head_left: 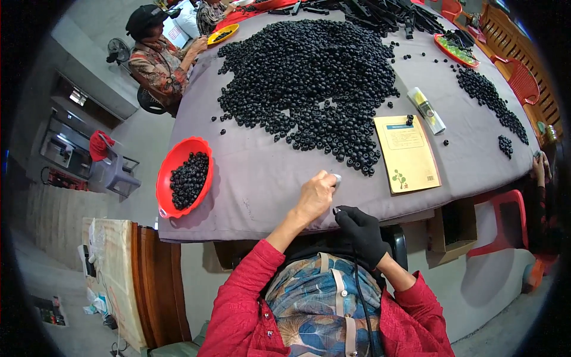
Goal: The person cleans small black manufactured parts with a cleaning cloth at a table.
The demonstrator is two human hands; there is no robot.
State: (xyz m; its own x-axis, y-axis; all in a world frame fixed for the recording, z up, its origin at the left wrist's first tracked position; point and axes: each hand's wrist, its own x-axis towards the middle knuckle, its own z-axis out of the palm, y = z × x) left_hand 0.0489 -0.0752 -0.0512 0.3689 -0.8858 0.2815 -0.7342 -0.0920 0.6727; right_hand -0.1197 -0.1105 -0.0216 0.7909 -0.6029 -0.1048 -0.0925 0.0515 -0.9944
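My left hand [316, 195] is bare and closed at the table's near edge. A small pale grey piece [337, 179] pokes out beside its fingers; its kind does not show. Just to the right, my right hand [364, 233] wears a black glove, its fingers pinched together. Something tiny and light shows at its fingertips, too small to name. Beyond both hands spreads a big heap of small round black parts [309, 65] with holes in them. Left of my hands, a red scalloped basin [162, 185] holds more of the same parts.
A yellow-brown booklet [404, 152] lies right of the heap, with a clear-and-yellow packet [426, 109] beyond it. Further off are black strips [386, 18] and a red tray [452, 52]. A person [157, 59] sits at the far left by a yellow dish [223, 34].
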